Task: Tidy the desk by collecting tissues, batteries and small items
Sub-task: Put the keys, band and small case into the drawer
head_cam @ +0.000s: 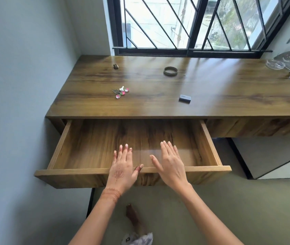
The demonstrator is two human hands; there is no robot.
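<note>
The left grip [122,171] and right grip [170,167] are spread flat, fingers straight and holding nothing, over the near rim of the pulled-out drawer [78,171]. On the table [229,96] beyond lie a key bunch [121,92] at left, a band [170,71] farther back and a small dark block [185,99] to the right.

Pale grey-blue wall [16,68] at left, closing into a corner. Dark-framed sliding window [196,23] behind black diagonal grille [149,48]. Daylight in, soft glare across wood-grain desk [211,89] set under the sill. Drawer [91,144] pulled out below left end. Olive-green floor [220,200]. White cabinet [273,156], dark-edged, lower right.
</note>
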